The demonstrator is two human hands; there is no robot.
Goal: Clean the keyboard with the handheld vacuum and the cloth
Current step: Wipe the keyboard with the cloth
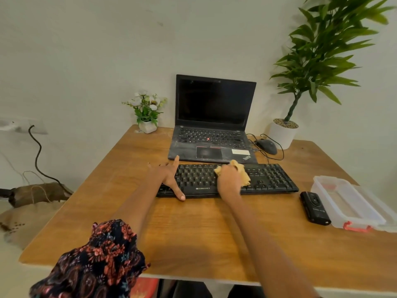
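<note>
Left hand [169,179] lay spread, fingers straight, across the left end of the black plastic full-size keyboard [268,179], likely pinning it so it wouldn't slide. Right hand [229,181] gripped a crumpled yellow cloth [243,175] at mid-keyboard, pressing it on the keys, wiping step by the look of it. The keyboard sat on the wooden tabletop [193,229], just in front of an open black laptop [214,117]. Black handheld vacuum [314,208] lay idle to the right, beside a clear plastic box [343,203], within reach.
</note>
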